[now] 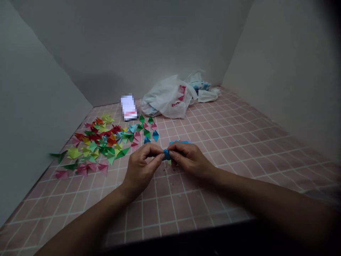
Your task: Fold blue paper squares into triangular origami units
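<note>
My left hand (141,165) and my right hand (188,158) meet over the pink checked tabletop (239,142). Both pinch a small blue folded paper piece (166,154) between thumb and fingertips. A bit of blue paper (181,142) shows just behind my right hand, and a speck of yellow-green shows under the fingers. To the left lies a spread of several folded paper triangles (102,142) in red, green, yellow, pink and blue.
A white plastic bag (167,96) with red print sits at the back, with crumpled bags (204,89) beside it. A small white packet (129,106) stands near the back wall. Grey walls close in the left, back and right sides.
</note>
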{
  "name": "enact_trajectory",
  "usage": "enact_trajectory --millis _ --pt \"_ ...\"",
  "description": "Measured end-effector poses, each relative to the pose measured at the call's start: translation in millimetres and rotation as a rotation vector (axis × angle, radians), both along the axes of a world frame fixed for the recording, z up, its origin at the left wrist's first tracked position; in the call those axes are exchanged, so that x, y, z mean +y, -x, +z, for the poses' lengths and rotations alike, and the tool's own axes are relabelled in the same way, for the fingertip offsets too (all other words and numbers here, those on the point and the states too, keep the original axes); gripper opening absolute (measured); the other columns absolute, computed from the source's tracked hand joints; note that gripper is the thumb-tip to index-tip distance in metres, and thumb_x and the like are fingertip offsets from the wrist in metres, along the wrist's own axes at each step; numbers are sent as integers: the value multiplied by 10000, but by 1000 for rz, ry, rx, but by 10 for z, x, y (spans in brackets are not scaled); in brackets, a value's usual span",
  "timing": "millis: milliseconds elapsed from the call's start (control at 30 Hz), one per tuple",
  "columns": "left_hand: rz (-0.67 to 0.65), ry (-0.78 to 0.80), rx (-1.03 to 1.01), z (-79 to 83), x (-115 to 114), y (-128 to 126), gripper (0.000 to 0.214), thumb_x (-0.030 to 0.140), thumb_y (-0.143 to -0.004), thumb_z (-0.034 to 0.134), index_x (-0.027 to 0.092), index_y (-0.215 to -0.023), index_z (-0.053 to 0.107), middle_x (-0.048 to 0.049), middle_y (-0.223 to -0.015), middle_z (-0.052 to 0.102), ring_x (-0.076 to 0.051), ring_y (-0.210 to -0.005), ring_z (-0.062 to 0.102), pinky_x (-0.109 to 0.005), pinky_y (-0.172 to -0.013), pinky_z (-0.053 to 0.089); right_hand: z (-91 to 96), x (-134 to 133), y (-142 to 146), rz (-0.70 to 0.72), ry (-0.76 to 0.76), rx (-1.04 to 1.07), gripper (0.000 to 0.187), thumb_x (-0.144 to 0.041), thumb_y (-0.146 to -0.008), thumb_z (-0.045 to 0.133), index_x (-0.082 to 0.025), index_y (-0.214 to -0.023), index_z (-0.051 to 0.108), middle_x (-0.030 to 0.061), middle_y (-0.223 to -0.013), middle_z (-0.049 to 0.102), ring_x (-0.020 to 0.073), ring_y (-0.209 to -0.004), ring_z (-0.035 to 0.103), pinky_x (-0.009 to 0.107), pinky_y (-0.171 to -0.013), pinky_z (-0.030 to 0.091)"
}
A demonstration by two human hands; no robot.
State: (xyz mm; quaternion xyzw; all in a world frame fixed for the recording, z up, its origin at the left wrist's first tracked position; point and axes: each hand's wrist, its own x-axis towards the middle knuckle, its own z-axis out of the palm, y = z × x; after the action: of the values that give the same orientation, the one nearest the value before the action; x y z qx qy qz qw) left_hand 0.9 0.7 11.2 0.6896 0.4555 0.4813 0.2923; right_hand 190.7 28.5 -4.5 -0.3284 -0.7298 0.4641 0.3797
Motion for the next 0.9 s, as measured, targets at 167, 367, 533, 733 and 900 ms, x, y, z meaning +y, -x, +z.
enact_trajectory --millis 167,367,533,733,900 --pt "-32 13 8 11 -2 -4 66 168 -861 700 199 -803 699 -21 -809 711 -151 -758 666 -282 -721 538 13 4 1 -20 -38 -5 106 -190 -916 573 -170 -822 619 -24 -671 589 104 -579 583 234 -564 447" --pt "-54 7 -2 15 -3 -10 75 155 -851 707 209 -800 708 -17 -803 716 -154 -749 666 -280 -706 545 12 2 3 -74 -105 -9 112 -170 -897 602 -181 -786 607 -27 -669 589 106 -603 559 238 -580 431" --pt "-69 16 -25 -8 -10 -16 76 144 -858 702 207 -816 707 -14 -805 716 -147 -750 675 -271 -701 542 22 -2 0 -69 -135 -4 115 -167 -895 608 -175 -781 601 -23 -663 601 107 -598 564 236 -569 426" --pt "-61 39 -42 -18 -21 -18 65 151 -856 707 208 -834 687 -2 -805 713 -138 -739 668 -263 -693 535 25 -14 -3 -55 -130 0 118 -184 -907 616 -178 -791 592 -22 -668 604 108 -597 569 238 -572 436" --pt "-49 59 -71 2 -33 -33 80 159 -845 704 210 -874 650 3 -809 689 -142 -744 661 -274 -711 544 27 -29 -1 -48 -125 22 134 -196 -920 620 -187 -792 582 -30 -659 590 113 -608 567 245 -584 441"
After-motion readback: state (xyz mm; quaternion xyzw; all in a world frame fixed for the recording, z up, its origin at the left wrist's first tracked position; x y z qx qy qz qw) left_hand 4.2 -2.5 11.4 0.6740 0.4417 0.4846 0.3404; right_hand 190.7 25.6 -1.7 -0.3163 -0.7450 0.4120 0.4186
